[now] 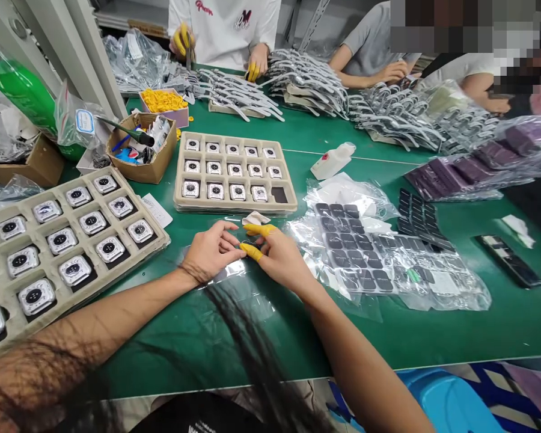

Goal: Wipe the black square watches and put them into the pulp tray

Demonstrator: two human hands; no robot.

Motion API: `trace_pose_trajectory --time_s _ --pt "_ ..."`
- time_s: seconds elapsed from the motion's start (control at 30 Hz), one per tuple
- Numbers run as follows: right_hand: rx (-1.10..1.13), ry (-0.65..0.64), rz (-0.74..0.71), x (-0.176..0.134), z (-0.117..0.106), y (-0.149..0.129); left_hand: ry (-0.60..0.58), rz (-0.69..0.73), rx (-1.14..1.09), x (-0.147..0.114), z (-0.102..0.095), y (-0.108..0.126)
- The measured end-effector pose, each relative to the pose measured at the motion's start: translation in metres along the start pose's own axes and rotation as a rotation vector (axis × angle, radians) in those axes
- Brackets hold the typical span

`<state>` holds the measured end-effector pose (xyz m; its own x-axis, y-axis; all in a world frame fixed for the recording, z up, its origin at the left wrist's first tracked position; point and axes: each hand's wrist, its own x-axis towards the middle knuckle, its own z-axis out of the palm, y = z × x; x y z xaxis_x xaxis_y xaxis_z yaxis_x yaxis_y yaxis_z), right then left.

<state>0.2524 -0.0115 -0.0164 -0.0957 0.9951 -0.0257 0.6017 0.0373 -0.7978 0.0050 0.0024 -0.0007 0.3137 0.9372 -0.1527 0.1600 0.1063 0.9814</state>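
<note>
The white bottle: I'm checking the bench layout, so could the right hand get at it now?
Probably yes: the right hand could reach forward past the low tray and over clear plastic packaging; nothing covers the white bottle.

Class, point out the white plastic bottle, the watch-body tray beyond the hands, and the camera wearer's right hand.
White plastic bottle [335, 162], head view: body.
Watch-body tray [234, 205], head view: front wall.
Right hand [283, 255], head view: back of the hand.

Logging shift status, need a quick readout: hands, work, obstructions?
Left hand and right hand close together over clear film. Anything between them too hidden to identify. Watch tray just beyond; loose hair strands cross the view below.
</note>
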Motion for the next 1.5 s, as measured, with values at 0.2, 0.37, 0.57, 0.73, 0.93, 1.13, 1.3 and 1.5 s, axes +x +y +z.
trace_pose_trajectory --time_s 0.2,0.37,0.57,0.73,0.93,1.13,1.3,1.5 --pt "-0.098 -0.077 0.033 -0.009 -0.01 -0.005 0.001 0.019 0.019 0.0 0.0 0.0" --pt "-0.076 -0.079 -0.013 -0.015 -0.002 -0.001 0.022 -0.008 -0.067 0.001 0.002 0.003" --pt "0.355 0.255 0.064 0.038 -0.059 0.019 0.038 -0.052 -0.204 0.002 0.0 0.007" --pt "0.097 0.229 -0.022 0.12 -0.11 0.027 0.011 -0.065 -0.198 0.002 0.0 0.01" --pt "-0.372 0.135 -0.131 0.143 -0.11 0.013 -0.008 -0.065 -0.225 0.002 -0.001 0.012" --pt "-0.605 0.074 -0.022 0.124 -0.066 -0.018 0.001 -0.05 -0.238 0.005 0.001 0.003" --pt "-0.694 0.058 0.039 0.129 -0.038 -0.032 -0.015 -0.061 -0.264 0.01 0.004 -0.005" --pt "-0.767 0.084 0.102 0.133 -0.049 -0.034 -0.036 -0.1 -0.247 0.008 0.001 -0.003"
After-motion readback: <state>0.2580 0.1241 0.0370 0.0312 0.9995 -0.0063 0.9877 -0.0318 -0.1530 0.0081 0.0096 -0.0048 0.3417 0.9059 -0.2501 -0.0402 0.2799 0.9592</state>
